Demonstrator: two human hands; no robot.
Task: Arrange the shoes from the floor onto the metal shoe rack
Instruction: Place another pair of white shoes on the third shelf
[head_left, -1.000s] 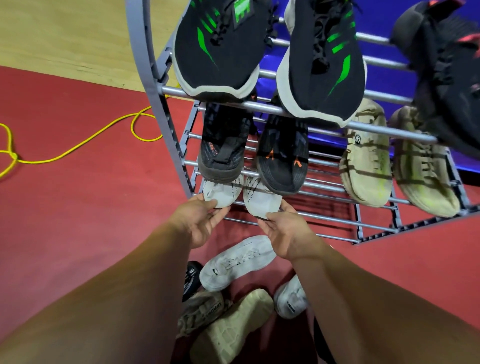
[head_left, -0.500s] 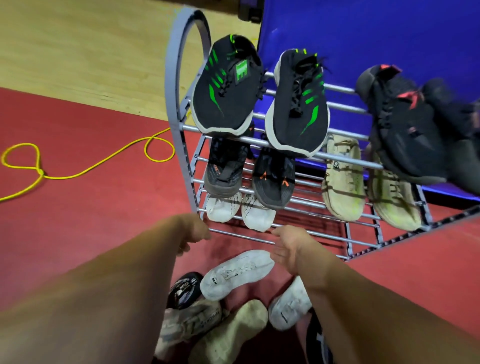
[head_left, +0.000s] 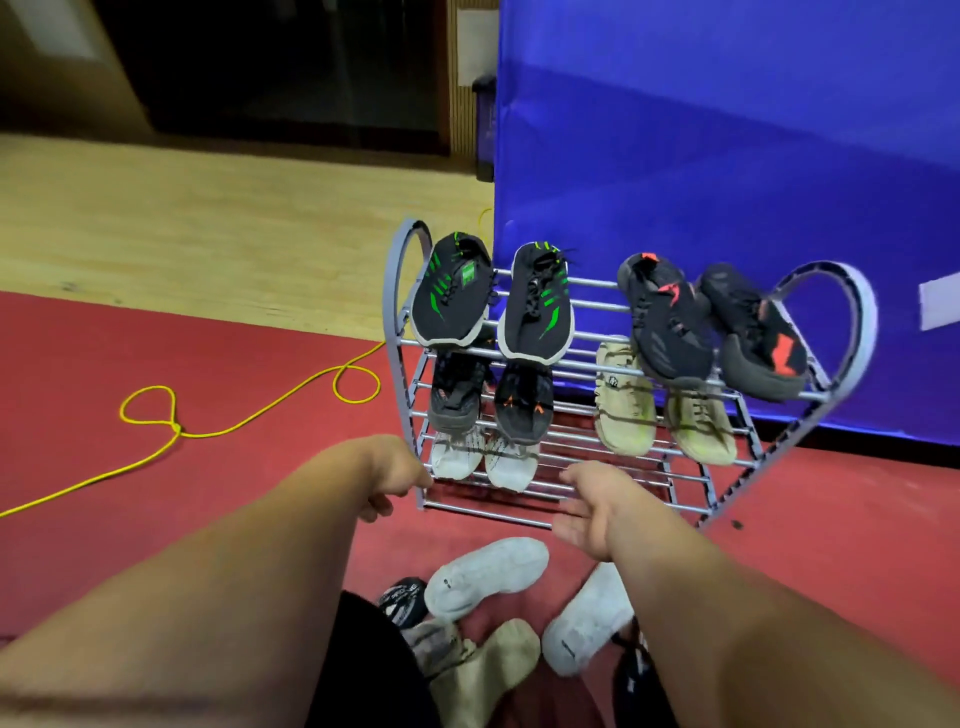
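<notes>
The grey metal shoe rack (head_left: 582, 512) stands against a blue wall. Its top tier carries a black-and-green pair (head_left: 493, 301) and a black-and-red pair (head_left: 711, 327). The middle tier holds a dark pair (head_left: 491, 397) and a beige pair (head_left: 660, 410). A white pair (head_left: 483, 457) rests at the left of the bottom tier. My left hand (head_left: 389, 478) hangs loosely curled, empty, by the rack's lower left corner. My right hand (head_left: 589, 506) is open, palm leftward, in front of the bottom tier. Several shoes lie on the floor below, among them a white shoe (head_left: 485, 577) and another white shoe (head_left: 587, 623).
A yellow cord (head_left: 249, 421) loops over the red floor left of the rack. Beige shoes (head_left: 483, 670) and a black shoe (head_left: 402, 603) sit in the pile near my legs. Wooden flooring lies farther back.
Both hands have let go of the white pair on the bottom tier and drawn back. My head has pulled away and up, bringing the whole rack into view.
</notes>
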